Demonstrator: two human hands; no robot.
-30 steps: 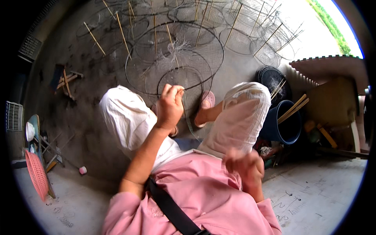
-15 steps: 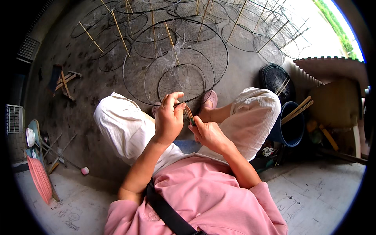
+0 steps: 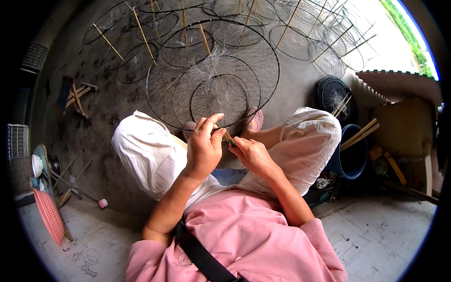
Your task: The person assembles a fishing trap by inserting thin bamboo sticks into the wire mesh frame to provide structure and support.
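Observation:
In front of my knees stands a round net (image 3: 221,96) on black wire hoops, with fine pale strands bunched in it. My left hand (image 3: 204,148) is closed at the net's near rim, thumb and fingers pinched together and one finger raised. Just to the right, my right hand (image 3: 255,154) is closed round a slim brown tool with a green part (image 3: 229,137). The tool's tip meets my left fingertips at the rim. My fingers hide most of the tool, so its exact kind is unclear.
Several more hooped nets (image 3: 291,42) with bamboo sticks spread across the far floor. A blue bucket (image 3: 334,164) holding sticks stands right of my knee, with stacked black hoops (image 3: 331,94) behind it. A folding stool (image 3: 75,97) and pink basket (image 3: 48,216) are at left.
The brown tool shows less between my hands and sits lower against the rim. Both hands have moved only slightly; the raised left finger is a little straighter.

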